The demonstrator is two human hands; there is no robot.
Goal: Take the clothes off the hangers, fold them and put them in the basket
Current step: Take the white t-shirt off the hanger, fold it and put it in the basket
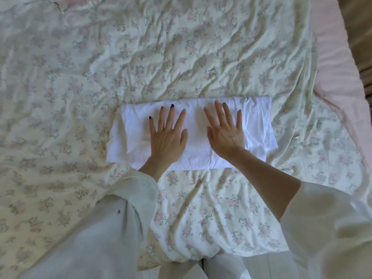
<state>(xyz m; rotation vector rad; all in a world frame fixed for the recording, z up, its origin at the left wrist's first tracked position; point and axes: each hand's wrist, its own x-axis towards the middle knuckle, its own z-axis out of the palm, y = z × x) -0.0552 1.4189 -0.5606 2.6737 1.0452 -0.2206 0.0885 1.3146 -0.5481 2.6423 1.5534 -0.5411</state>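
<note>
With your left hand (pixel 168 135) and right hand (pixel 224 133) flat, fingers spread, gripping nothing, smooth the folded white garment (pixel 193 156) outward along the bedspread (pixel 181 57), near its front edge, before folding again.

Loose pale cream sleeves (pixel 128 198) cover both arms; dark polish on some nails of the left hand (pixel 168 137) (others bare).

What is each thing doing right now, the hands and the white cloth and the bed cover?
left hand: flat, fingers spread, pressing the cloth
right hand: flat, fingers spread, pressing the cloth
white cloth: folded into a strip, lying on the cover
flowery bed cover: spread out, wrinkled
</note>
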